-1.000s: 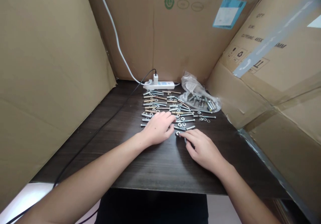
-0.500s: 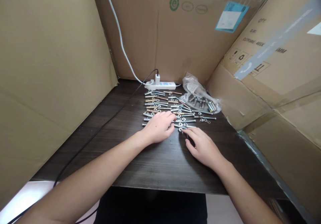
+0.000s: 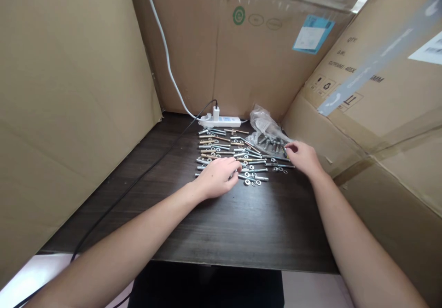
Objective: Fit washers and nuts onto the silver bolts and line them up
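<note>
Several bolts (image 3: 261,178) pt. hidden by L hand (image 3: 219,178), R hand (image 3: 304,159) at bag (image 3: 265,123), grips unclear

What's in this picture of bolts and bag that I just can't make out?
All in the head view:
What lies under the left hand: its back and fingers hide it.
Whether the right hand grips anything by the plastic bag: its fingers cover it.
Part of the printed size line on the right carton: tape crosses it.
Print on the blue-and-white label: too small.
The white cord's upper end: past the top edge.
</note>
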Tool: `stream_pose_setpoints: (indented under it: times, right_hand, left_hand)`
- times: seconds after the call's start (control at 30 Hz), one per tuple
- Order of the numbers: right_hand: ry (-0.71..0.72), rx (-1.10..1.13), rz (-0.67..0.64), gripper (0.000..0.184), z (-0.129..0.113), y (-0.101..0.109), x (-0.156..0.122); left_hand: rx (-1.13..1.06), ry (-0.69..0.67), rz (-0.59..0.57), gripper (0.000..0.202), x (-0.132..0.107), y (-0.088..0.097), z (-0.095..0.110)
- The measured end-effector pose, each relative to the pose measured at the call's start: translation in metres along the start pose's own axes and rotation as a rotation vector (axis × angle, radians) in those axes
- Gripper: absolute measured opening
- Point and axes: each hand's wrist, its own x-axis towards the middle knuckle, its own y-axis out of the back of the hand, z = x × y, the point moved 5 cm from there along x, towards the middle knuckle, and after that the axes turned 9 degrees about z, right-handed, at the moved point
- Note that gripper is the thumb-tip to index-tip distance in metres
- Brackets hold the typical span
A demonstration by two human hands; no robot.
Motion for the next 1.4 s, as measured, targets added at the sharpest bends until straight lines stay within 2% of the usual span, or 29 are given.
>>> stream_pose_setpoints:
  times: [0.07, 0.17, 0.37, 0.57, 0.63, 0.73, 0.9, 1.0, 1.03, 1.1, 1.17, 1.23, 1.3, 1.4]
  right_hand:
    - [-0.068, -0.019, -0.021, 0.027, 0.004, -0.016, 0.01]
    - [-0.097, -0.038, -0.017, 0.027, -0.004, -0.034, 0.023]
    - [-0.23, -0.136, -0.056, 0.034, -0.008, -0.054, 0.048]
    - [-0.245, -0.095, -0.079, 0.025, -0.006, -0.061, 0.058]
    - [-0.27, -0.051, -0.063, 0.023, -0.003, -0.059, 0.059]
    - [-0.333, 0.049, -0.023, 0.029, 0.002, -0.051, 0.057]
    - [-0.38, 0.291, 0.006, 0.036, 0.004, -0.025, 0.035]
    - [-0.339, 0.501, -0.026, 0.038, -0.01, -0.01, 0.011]
    - [-0.314, 0.661, -0.064, 0.038, -0.02, -0.008, 0.003]
    - [-0.277, 0.901, -0.167, 0.038, -0.043, -0.007, -0.016]
    - [-0.257, 1.049, -0.251, 0.036, -0.067, -0.012, -0.035]
    - [-0.268, 1.156, -0.296, 0.033, -0.089, -0.018, -0.05]
    - [-0.301, 1.235, -0.317, 0.033, -0.104, -0.025, -0.062]
    - [-0.357, 1.324, -0.345, 0.033, -0.114, -0.033, -0.074]
  left_hand:
    - [-0.003, 0.015, 0.012, 0.016, 0.001, 0.001, -0.005]
    - [-0.01, 0.039, 0.035, 0.016, 0.002, 0.002, -0.012]
    - [0.004, 0.068, 0.005, 0.017, 0.001, 0.002, -0.019]
    - [0.02, 0.08, 0.003, 0.016, 0.001, 0.003, -0.021]
    - [0.017, 0.078, 0.001, 0.017, 0.001, 0.003, -0.021]
    - [0.005, 0.083, -0.004, 0.017, 0.001, 0.003, -0.021]
    - [-0.013, 0.097, 0.003, 0.016, 0.001, 0.002, -0.024]
    - [-0.041, 0.103, 0.021, 0.016, 0.001, 0.004, -0.022]
    - [-0.056, 0.117, 0.038, 0.017, 0.001, 0.005, -0.022]
    - [-0.082, 0.167, 0.08, 0.022, 0.001, 0.008, -0.022]
    - [-0.098, 0.226, 0.113, 0.029, 0.001, 0.01, -0.024]
    - [-0.115, 0.249, 0.124, 0.028, 0.0, 0.01, -0.026]
    - [-0.134, 0.216, 0.109, 0.023, 0.001, 0.01, -0.025]
    - [-0.144, 0.15, 0.053, 0.027, 0.002, 0.008, -0.022]
